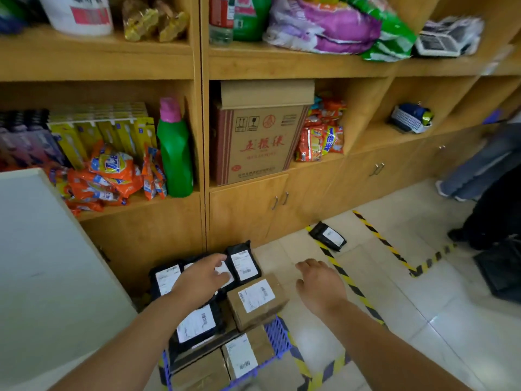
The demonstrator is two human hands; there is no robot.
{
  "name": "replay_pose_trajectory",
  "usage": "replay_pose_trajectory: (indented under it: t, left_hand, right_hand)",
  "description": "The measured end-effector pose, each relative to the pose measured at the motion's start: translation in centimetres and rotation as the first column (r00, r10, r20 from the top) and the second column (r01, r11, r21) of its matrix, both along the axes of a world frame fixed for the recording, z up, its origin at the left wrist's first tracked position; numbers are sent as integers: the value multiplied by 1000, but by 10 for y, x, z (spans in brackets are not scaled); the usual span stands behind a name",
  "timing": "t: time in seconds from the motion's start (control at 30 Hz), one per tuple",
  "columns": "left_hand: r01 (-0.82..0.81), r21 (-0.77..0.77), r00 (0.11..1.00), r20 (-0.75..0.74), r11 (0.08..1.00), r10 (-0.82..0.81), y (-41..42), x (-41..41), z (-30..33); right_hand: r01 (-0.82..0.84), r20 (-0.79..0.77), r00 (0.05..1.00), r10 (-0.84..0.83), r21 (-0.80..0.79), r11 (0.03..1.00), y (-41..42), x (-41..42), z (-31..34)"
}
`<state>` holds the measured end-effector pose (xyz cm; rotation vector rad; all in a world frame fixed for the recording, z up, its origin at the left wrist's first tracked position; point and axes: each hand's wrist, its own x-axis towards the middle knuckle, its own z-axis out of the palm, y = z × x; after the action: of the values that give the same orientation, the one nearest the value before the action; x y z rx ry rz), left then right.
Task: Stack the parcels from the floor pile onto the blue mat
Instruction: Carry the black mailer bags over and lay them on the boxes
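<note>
reaching over the stack, the left hand (204,280) lies with straight fingers (218,259) on a black plastic mailer parcel with a white label (244,263). the right hand (320,286) hovers beside a brown cardboard parcel (258,301), fingers loosely spread, holding nothing. the parcels sit on a blue plastic grid mat (277,337) by the wooden cabinet (248,210). another black mailer (328,236) lies apart on the tiled floor (423,306).
</note>
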<state>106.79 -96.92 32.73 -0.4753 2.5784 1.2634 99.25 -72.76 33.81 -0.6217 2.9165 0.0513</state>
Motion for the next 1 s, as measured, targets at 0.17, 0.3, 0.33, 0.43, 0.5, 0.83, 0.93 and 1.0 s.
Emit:
replay_pose_trajectory:
  t: [0.17,0.3,0.33,0.43,0.5,0.83,0.93,1.0]
  left_hand:
    - [54,14,999,-6,998,-54,32,6,22]
    - [123,13,992,-13,992,-123,70,4,30]
    - [132,6,991,-23,991,-131,81,1,31]
    - [149,5,988,-29,989,-149,117,-12,34]
    - [187,15,982,-21,982,-186,142,-26,33]
    - [161,100,987,0,982,-162,309,-118,20]
    - [125,113,992,17,986,-128,353,-144,16]
    - [105,112,994,25,988,-108,376,-162,13]
  right_hand:
    - [85,24,996,-85,-19,996,33,28,23]
    - [183,28,983,-182,-68,981,67,34,39]
    - [206,23,978,-205,-70,976,78,34,42]
    - [265,20,964,-264,-68,962,115,28,49]
    - [291,34,957,-290,-82,953,142,19,53]
    - [415,108,909,-402,-144,899,321,-70,45]
    - [423,131,904,-407,-144,895,370,-97,40]
    - [423,146,903,-404,-141,895,395,-116,37]
